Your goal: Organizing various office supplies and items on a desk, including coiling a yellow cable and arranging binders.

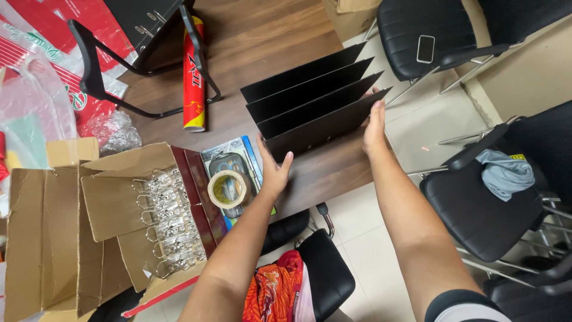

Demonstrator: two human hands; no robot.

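Centrally, four upright black boards (313,101) stand on the wooden table (268,36). Left hand (273,170), fingers extended, presses their 7 o'clock end; right hand (374,126), flat-palmed, presses the 3 o'clock end. Tape roll (228,188) lies at 8 o'clock.

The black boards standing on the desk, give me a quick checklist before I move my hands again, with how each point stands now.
1. Left hand flat against the near end of the black boards: ok.
2. Right hand against the far side of the stack: ok.
3. Four boards upright on edge, roughly parallel: ok.
4. Ends lined up: not ok, they are staggered.
5. Tape roll apart from the boards, beside the left wrist: ok.
6. Board bottoms seated flat on the wooden desk: cannot tell.
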